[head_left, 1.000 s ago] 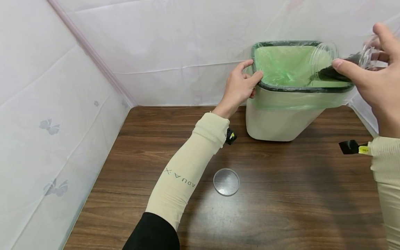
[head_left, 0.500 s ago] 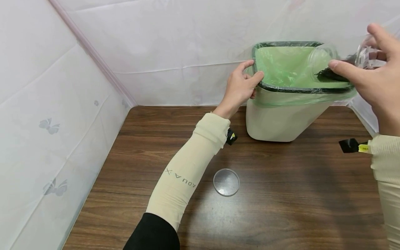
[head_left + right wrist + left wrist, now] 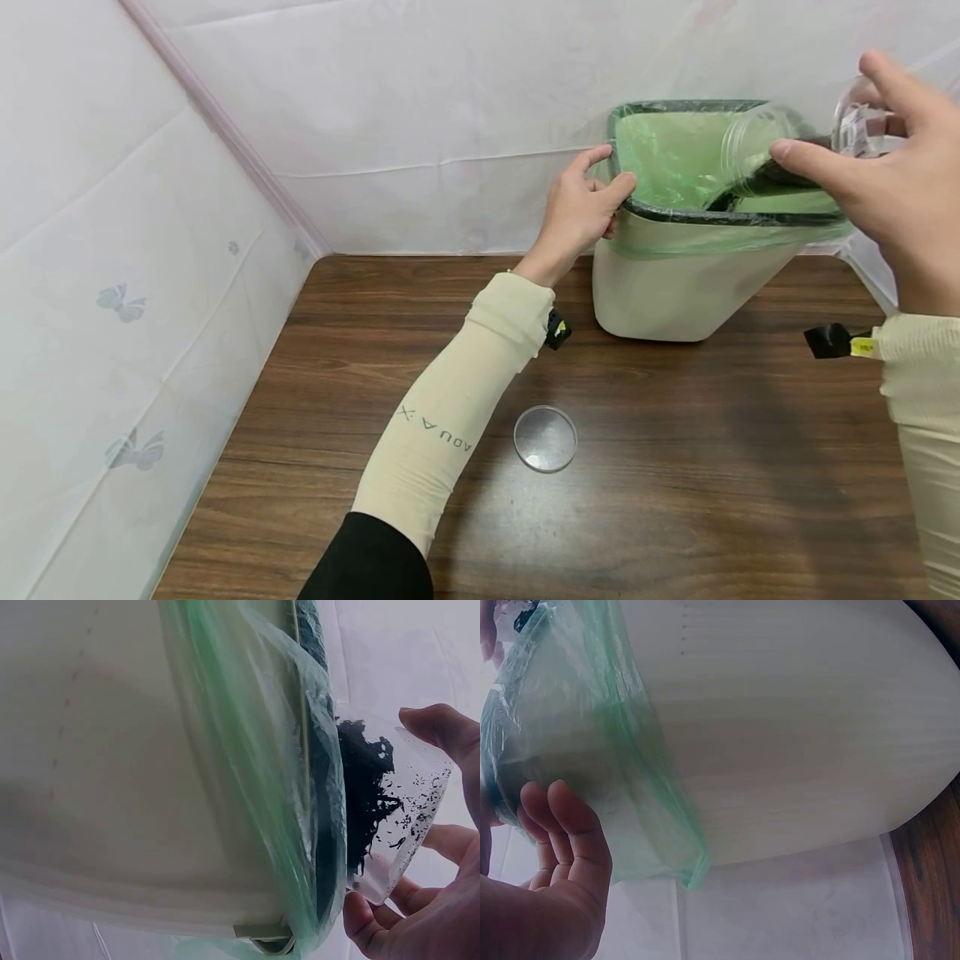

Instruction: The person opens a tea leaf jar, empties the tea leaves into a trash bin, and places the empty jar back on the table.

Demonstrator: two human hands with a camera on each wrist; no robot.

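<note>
My left hand [image 3: 579,208] pinches the left rim of a cream trash bin [image 3: 667,292], its fingers against the green liner bag [image 3: 622,735]. In my right hand [image 3: 900,158] is a clear plastic jar [image 3: 757,137], gripped near its base. Tipped on its side, the jar has its mouth over the right part of the bin opening. Black shredded flakes [image 3: 364,780] lie along its lower wall, and some spill from the mouth into the bag. Small flecks cling near the jar's base in the right wrist view. The bin's bottom inside is hidden.
A round clear lid [image 3: 545,438] lies on the dark wooden table [image 3: 675,500] in front of the bin. White patterned sheeting [image 3: 390,125] hangs behind and at the left.
My right hand has moved a little left with the jar, bringing its mouth further over the bin. Black flakes now slide out of the mouth. The left hand stays at the rim.
</note>
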